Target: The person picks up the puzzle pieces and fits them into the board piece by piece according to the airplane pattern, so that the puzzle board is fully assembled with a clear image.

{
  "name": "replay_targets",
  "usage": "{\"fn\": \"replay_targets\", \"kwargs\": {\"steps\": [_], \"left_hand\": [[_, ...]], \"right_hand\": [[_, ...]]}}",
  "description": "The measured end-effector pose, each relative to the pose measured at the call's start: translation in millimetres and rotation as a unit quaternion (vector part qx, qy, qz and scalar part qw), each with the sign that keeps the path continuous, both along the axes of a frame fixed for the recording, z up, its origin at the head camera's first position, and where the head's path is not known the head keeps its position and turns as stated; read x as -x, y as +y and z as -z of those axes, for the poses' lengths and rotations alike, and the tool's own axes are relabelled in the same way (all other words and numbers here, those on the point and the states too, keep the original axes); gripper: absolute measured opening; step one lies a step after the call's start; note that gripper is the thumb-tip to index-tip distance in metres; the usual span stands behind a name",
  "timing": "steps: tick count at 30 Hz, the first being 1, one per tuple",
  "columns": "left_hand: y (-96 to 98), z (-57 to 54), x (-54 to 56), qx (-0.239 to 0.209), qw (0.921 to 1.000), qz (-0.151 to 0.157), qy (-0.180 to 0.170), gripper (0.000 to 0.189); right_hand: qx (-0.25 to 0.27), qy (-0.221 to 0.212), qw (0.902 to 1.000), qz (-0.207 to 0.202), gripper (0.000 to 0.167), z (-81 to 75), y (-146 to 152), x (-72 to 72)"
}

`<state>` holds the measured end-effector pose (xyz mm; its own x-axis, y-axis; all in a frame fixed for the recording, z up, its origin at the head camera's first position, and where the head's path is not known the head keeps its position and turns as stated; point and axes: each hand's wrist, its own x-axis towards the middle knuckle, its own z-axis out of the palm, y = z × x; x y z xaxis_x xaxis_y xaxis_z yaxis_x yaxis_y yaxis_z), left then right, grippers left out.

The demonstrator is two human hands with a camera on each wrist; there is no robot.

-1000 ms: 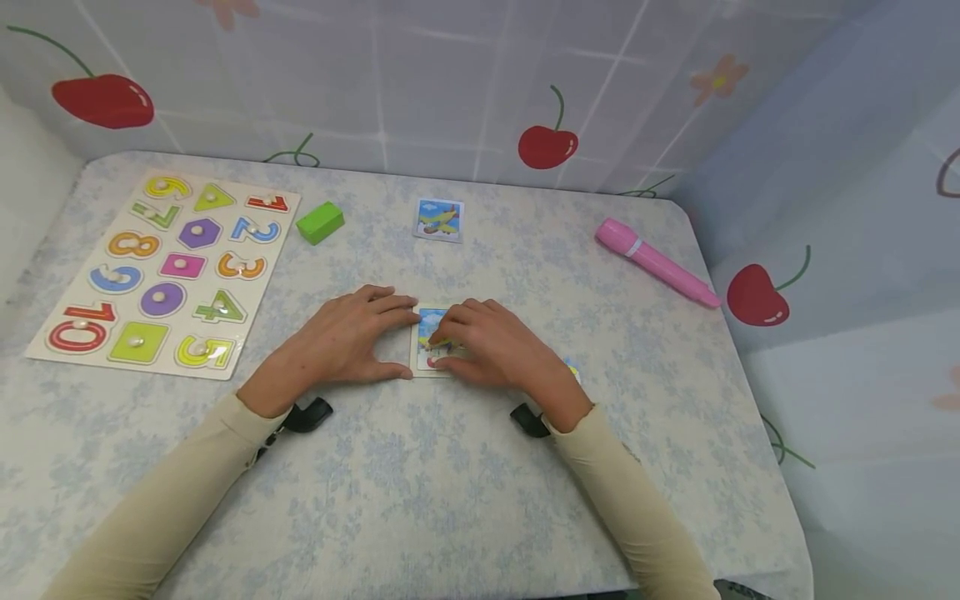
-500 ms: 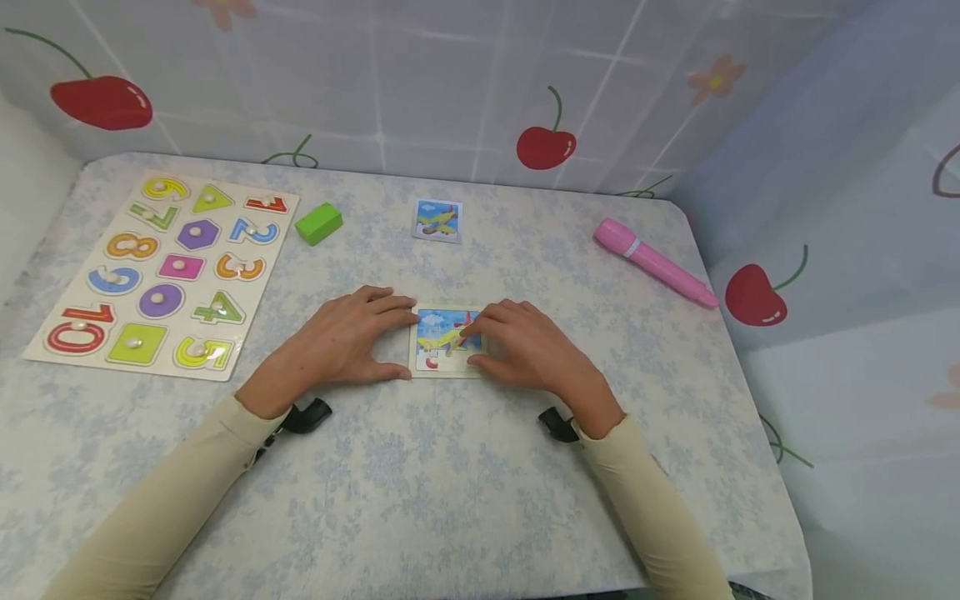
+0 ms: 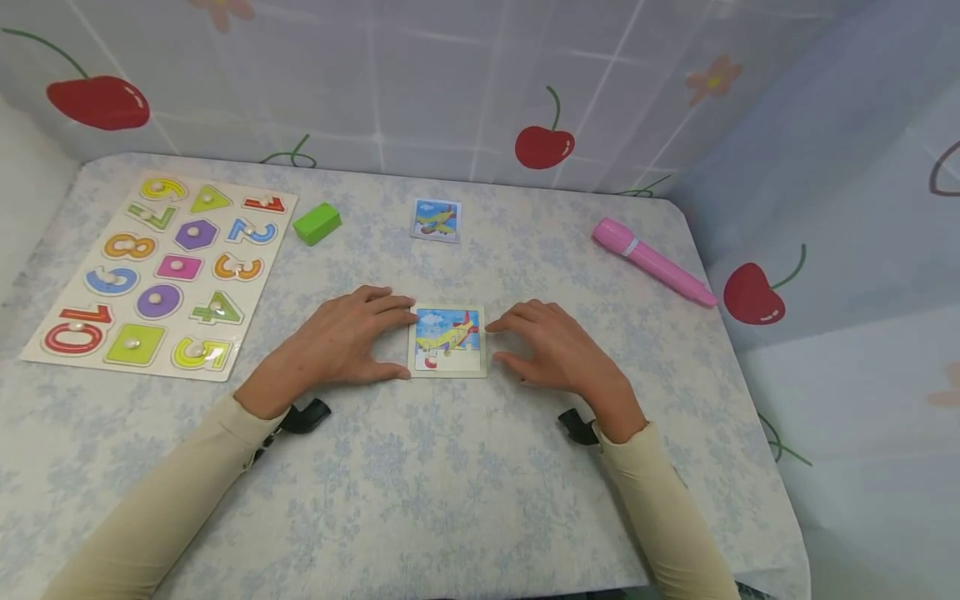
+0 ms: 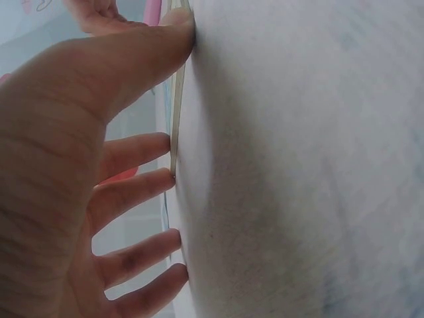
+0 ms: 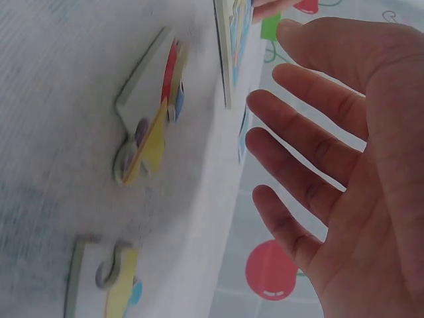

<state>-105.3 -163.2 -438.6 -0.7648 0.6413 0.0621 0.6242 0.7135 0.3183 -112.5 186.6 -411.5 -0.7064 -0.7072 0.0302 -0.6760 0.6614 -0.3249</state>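
Observation:
A small square jigsaw puzzle [image 3: 448, 340] with a yellow aeroplane picture lies flat in its pale frame, with a white patch along the lower part of the picture. My left hand [image 3: 341, 342] rests at the frame's left side, thumb and fingertips touching its edge; the left wrist view shows the thumb [image 4: 179, 26] against that edge. Just right of the puzzle, my right hand [image 3: 558, 346] holds nothing, its fingers loosely bent. Beneath it in the right wrist view lie a puzzle piece [image 5: 152, 112] and another puzzle piece [image 5: 103, 281], hidden from the head view.
Behind the puzzle lies a small aeroplane picture card [image 3: 437, 221]. A green block [image 3: 317, 223] is left of it, beside a knobbed number-and-shape board [image 3: 255, 321]. A pink marker-shaped thing [image 3: 656, 262] lies at the right. A printed curtain [image 3: 450, 92] hangs along the table's back.
My right hand has drawn back to the right from over the puzzle, uncovering its picture. The left hand has stayed at the frame's left edge.

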Motion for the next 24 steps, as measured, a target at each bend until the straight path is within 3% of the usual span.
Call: {"fn": "replay_targets", "kwargs": {"steps": [24], "left_hand": [[-0.5, 0.7, -0.2, -0.006, 1.0000, 0.001, -0.004, 0.083]], "right_hand": [[-0.016, -0.029, 0.9983, 0.048, 0.045, 4.9, 35, -16.2]]}}
